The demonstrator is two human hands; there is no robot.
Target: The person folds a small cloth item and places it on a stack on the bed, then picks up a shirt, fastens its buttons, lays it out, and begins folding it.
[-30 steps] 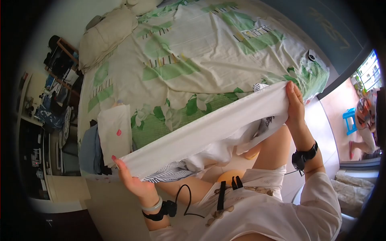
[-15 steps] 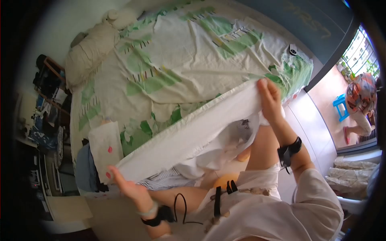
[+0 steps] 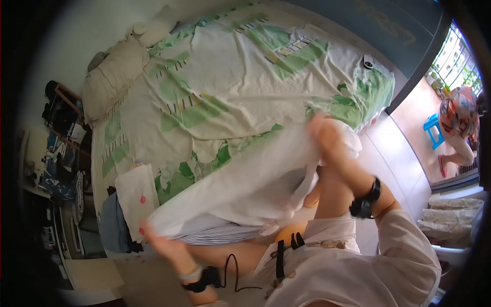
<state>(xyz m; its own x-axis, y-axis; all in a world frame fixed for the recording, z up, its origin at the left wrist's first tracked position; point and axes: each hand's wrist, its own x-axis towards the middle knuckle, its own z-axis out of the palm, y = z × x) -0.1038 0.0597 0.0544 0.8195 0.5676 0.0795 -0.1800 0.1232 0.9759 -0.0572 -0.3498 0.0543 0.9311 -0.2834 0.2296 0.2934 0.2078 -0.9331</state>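
Observation:
A white cloth (image 3: 240, 176) stretches slantwise between my two hands, over my legs and along the near side of the bed. My left hand (image 3: 166, 245) is closed on its lower left end. At the upper right end my right hand (image 3: 327, 138), blurred by motion, grips the cloth's edge. Grey-striped fabric (image 3: 220, 233) shows under the white cloth, and I cannot tell whether it belongs to the same piece. Close to my left hand, a folded white cloth with red prints (image 3: 135, 189) lies on the bed corner, beside blue-grey folded clothing (image 3: 113, 217).
The bed (image 3: 230, 87) has a wrinkled green-and-white cover, with a pillow (image 3: 115, 74) at the far left and a small white device (image 3: 368, 62) at the right. Crowded shelves (image 3: 61, 148) stand left. A person (image 3: 458, 120) and a blue stool (image 3: 433, 130) are beyond the doorway.
My right hand has moved left and slightly down with its end of the cloth. The cloth, taut and narrow before, now hangs looser and broader, with more striped fabric showing. My left hand has barely moved.

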